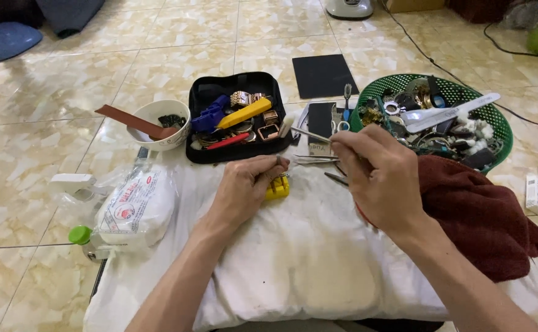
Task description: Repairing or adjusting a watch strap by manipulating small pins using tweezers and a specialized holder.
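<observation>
My left hand (244,187) pinches a yellow watch holder (278,187) on the white pillow (293,264), right hand (379,178) grips tweezers (310,134); work looks midway, tool case (238,117) open.

Both forearms come in from the bottom, angled toward each other. Left hand (244,187) is knuckles up with fingers curled under. Right hand (379,178) sits a bit higher, fingers pinched together.

Left hand (247,187) grips yellow holder (278,187); right hand (379,178) holds tweezers (310,134).
</observation>
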